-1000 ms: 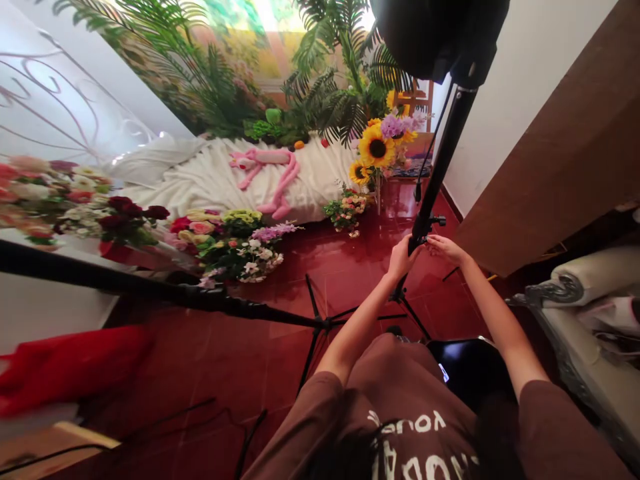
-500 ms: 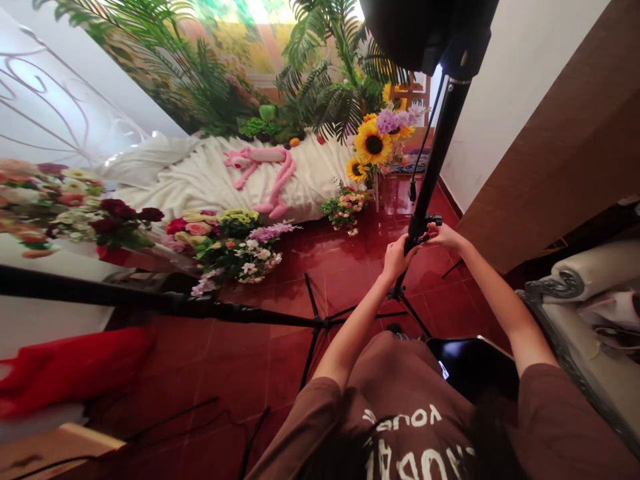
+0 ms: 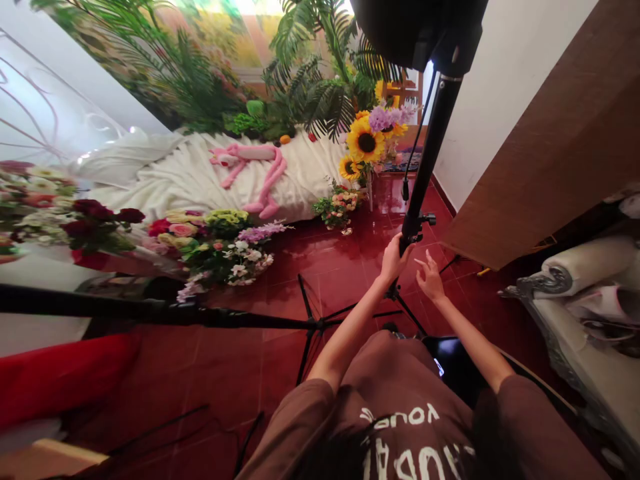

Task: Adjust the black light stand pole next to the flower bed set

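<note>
My left hand (image 3: pixel 394 259) is wrapped round the black pole of a light stand (image 3: pixel 429 160), just below its clamp knob (image 3: pixel 427 219). To the right of the pole, my right hand (image 3: pixel 430 275) is off the stand, fingers spread and holding nothing. A dark lamp head (image 3: pixel 400 30) tops the pole at the upper edge of the view, and a cable (image 3: pixel 414 147) dangles beside it. The stand's splayed legs (image 3: pixel 413 313) rest on the red tiled floor, partly hidden behind my arm and body.
A second stand's pole (image 3: pixel 150 310) crosses on the left. Flower bunches (image 3: pixel 225 250) and sunflowers (image 3: pixel 367 142) border a white-draped platform (image 3: pixel 175 173) bearing a pink plush toy (image 3: pixel 257 155). A brown panel (image 3: pixel 540 140) and a carved sofa (image 3: pixel 575 307) stand right.
My right hand has let go near the clamp knob and drawn down and back, its fingers opening. My left hand keeps its hold on the pole. The view has shifted slightly.
</note>
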